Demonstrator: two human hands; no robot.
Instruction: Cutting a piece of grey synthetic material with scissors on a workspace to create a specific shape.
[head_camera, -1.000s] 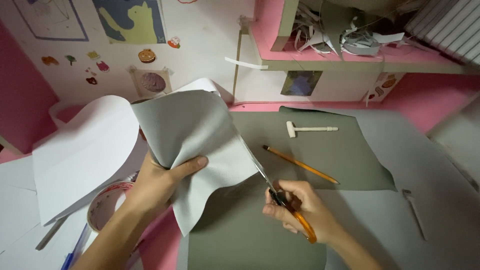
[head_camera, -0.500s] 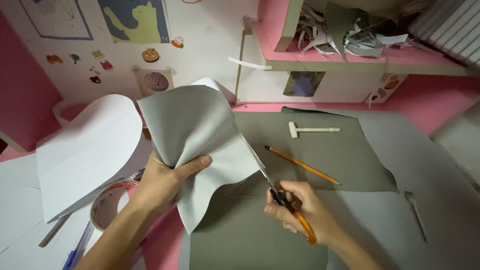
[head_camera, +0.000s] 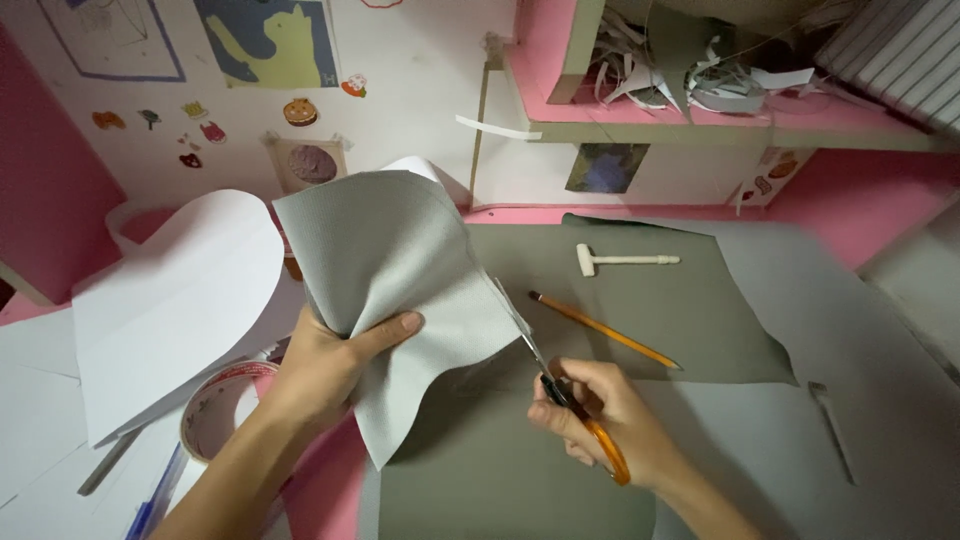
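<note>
Lying flat across the pink desk, a broad olive-grey sheet carries the smaller items. Pale grey flexible sheet: lifted above it, pinched closed in the left hand, right edge hanging toward the blades. Right hand: fingers closed through the orange-handled scissors, long axis running up-left, tips meeting that edge. Roll of clear tape: just left of the left wrist. Orange pencil, white mallet-shaped tool: beyond the scissors, untouched.

Pale grey sheet, orange-handled scissors, yellow pencil, white mallet, olive-grey mat, on a pink counter.
</note>
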